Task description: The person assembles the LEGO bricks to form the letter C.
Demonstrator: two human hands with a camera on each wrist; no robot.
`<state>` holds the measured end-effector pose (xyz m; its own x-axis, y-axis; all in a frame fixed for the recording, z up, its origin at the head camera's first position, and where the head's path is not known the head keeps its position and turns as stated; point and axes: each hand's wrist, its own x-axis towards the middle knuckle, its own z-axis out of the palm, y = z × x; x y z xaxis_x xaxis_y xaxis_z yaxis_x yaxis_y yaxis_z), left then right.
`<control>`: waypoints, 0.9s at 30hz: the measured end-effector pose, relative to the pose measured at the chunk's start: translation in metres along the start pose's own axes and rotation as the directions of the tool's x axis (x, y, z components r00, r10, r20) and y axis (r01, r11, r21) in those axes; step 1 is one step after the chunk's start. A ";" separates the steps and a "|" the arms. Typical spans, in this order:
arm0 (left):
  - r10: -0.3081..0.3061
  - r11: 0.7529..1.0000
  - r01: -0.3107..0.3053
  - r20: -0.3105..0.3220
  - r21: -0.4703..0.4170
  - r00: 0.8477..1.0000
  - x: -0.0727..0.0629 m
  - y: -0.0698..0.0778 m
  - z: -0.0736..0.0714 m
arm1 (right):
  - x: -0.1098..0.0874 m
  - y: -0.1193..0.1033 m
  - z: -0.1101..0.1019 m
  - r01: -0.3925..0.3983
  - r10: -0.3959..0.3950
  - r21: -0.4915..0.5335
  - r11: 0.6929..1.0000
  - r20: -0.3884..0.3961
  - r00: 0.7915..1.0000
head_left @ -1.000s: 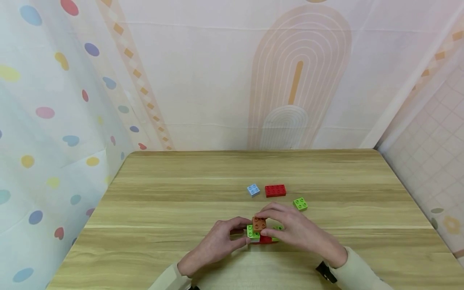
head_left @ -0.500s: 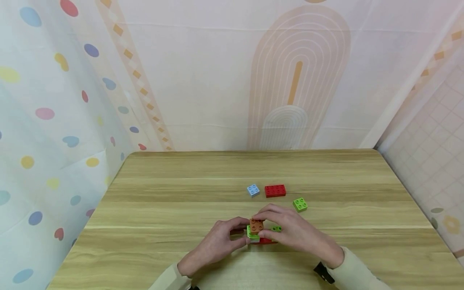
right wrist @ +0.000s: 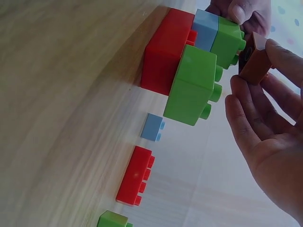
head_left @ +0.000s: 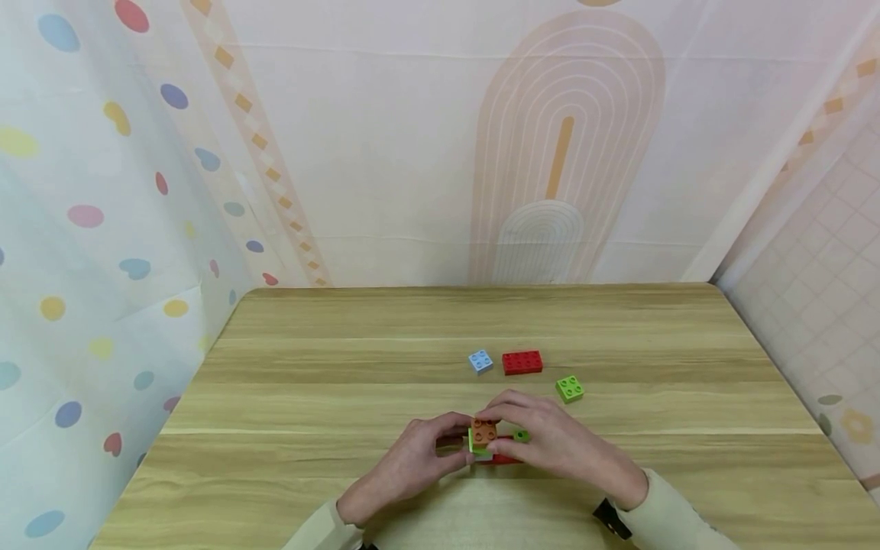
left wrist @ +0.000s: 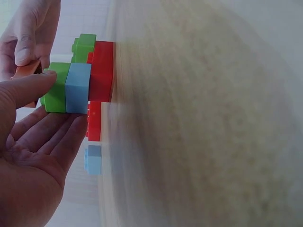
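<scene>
My left hand (head_left: 412, 462) steadies the left end of a small brick build, thumb on one side of a green brick (left wrist: 57, 92) and fingers along the other. Under that green brick sits a light blue brick (left wrist: 78, 87), stacked on a long red brick (left wrist: 102, 71) lying on the table. A second green brick (right wrist: 190, 82) is fixed on the red brick's right end. Between thumb and fingertips, my right hand (head_left: 557, 437) pinches an orange-brown brick (head_left: 484, 433), studs up. In the right wrist view it is slightly tilted, right at the left green brick's studs.
Behind the build on the wooden table (head_left: 330, 367) lie a loose light blue brick (head_left: 480, 361), a long red brick (head_left: 522, 363) and a green brick (head_left: 569, 389). A patterned curtain (head_left: 385, 153) hangs at the table's back edge.
My right hand has carried the orange-brown brick left and slightly toward me, from partly beside the left green brick to over it. The left hand has stayed in place.
</scene>
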<state>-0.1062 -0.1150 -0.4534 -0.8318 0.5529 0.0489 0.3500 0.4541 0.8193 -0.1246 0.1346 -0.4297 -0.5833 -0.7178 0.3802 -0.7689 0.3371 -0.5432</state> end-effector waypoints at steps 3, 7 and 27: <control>-0.006 1.000 0.006 0.004 -0.002 1.000 0.000 0.000 0.000 | 0.000 -0.001 0.001 -0.023 0.023 0.011 1.000 0.013 1.000; -0.012 1.000 0.013 0.010 -0.009 1.000 0.000 0.001 0.000 | 0.001 -0.002 0.002 -0.061 0.060 0.023 0.998 0.031 0.998; -0.014 1.000 0.015 0.011 -0.023 1.000 0.001 0.001 0.000 | 0.004 -0.004 0.003 -0.115 0.115 -0.003 0.993 0.051 0.992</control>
<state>-0.1061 -0.1137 -0.4527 -0.8321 0.5538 0.0310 0.3277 0.4459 0.8329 -0.1229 0.1282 -0.4283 -0.6536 -0.7045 0.2766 -0.6976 0.4190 -0.5812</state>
